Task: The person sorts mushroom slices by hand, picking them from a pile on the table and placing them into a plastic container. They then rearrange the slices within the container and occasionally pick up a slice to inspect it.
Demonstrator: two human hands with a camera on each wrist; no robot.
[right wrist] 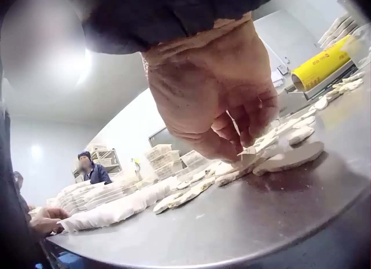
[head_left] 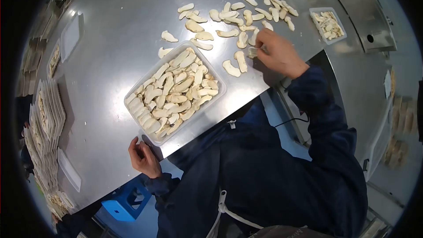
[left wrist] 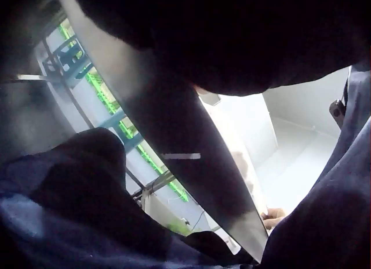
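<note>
Sliced pale mushrooms fill a clear plastic tray at the table's front edge. My left hand lies by the tray's lower left corner, fingers loosely bent and holding nothing; in the right wrist view the left hand is beside the tray's end. Over the loose slices right of the tray, my right hand is lowered to the steel table. Its thumb and fingers pinch a small pale slice in the right wrist view, where the right hand partly covers the slices behind. The left wrist view is mostly dark sleeve.
Loose slices spread across the table beyond the tray. A smaller filled tray stands at the right. Stacked trays and empty trays line the left. A yellow roll and another person appear in the background.
</note>
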